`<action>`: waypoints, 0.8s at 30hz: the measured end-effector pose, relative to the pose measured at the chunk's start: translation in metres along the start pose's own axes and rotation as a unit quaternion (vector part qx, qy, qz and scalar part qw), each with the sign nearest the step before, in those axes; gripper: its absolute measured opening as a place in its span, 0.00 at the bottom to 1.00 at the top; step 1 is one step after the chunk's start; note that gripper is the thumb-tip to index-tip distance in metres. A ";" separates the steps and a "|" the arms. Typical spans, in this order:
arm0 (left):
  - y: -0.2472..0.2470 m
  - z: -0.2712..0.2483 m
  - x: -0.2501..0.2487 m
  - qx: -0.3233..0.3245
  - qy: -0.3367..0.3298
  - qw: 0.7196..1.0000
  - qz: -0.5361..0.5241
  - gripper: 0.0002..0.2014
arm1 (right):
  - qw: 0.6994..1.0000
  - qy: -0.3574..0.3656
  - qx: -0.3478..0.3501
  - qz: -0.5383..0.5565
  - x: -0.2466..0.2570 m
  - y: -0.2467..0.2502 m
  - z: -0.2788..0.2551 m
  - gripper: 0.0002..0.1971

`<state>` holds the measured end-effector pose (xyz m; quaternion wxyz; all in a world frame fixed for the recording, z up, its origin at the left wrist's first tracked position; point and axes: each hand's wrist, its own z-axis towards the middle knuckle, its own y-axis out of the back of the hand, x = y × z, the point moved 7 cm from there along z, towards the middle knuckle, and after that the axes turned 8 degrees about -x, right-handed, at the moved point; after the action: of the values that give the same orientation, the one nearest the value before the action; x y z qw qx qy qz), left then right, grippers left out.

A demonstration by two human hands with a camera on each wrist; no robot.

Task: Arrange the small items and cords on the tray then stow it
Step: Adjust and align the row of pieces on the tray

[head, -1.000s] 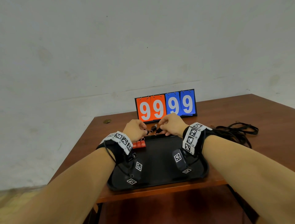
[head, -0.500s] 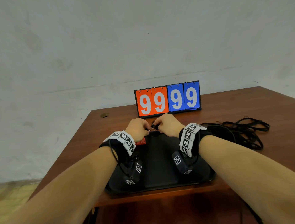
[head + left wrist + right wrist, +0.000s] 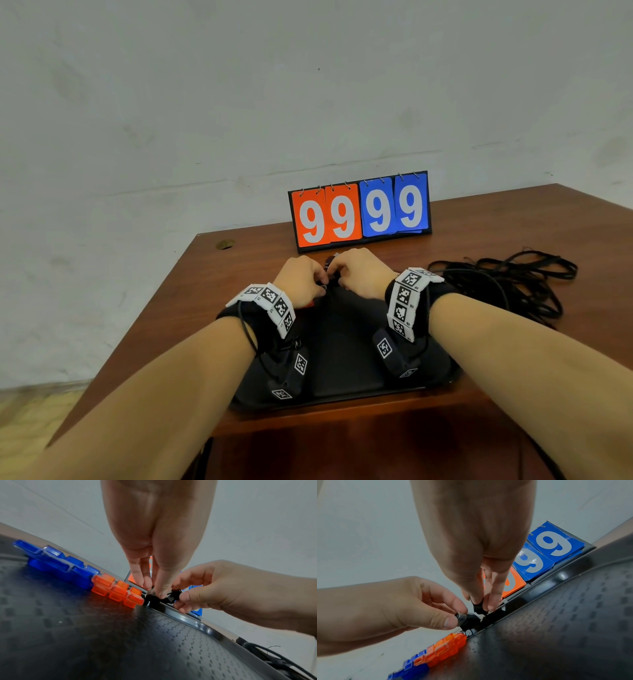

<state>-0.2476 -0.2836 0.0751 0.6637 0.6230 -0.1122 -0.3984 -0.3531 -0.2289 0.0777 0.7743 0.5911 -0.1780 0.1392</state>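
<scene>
Worktop (image 3: 479, 219): brown wood, set against a pale plastered wall (image 3: 239, 102). Black tray (image 3: 120, 642) (dimpled floor, raised rim) lies on it beneath both wrists.

Left hand (image 3: 301, 281) and right hand (image 3: 356, 270): each pinches a small black clip (image 3: 467, 619) at the tray's far rim.

Orange clips (image 3: 118, 592), then blue clips (image 3: 56, 562): in a row left of the fingers.

Black cords (image 3: 507, 277): heaped right of the fingers, off the tray.

Scoreboard (image 3: 359, 209) reading 9999: just beyond the fingers.

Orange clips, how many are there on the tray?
3, side by side along the black tray's far edge: orange clips at and, next to the blue ones. More could be hidden.
</scene>
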 end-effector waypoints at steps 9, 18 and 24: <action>-0.005 -0.003 0.002 0.033 0.012 0.999 0.019 0.20 | 1.000 0.004 0.024 -0.019 0.000 -0.005 -0.003 0.23; -0.009 -0.004 0.002 0.056 0.011 0.998 0.031 0.25 | 0.996 0.010 0.056 -0.063 0.003 -0.012 -0.001 0.30; -0.008 -0.006 0.008 0.066 0.023 0.998 -0.003 0.23 | 0.997 0.005 0.065 -0.049 0.004 -0.015 0.001 0.28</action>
<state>-0.2418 -0.2834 0.0635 0.6226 0.6745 -0.1214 -0.3777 -0.3435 -0.2334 0.0666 0.7407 0.6477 -0.1359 0.1157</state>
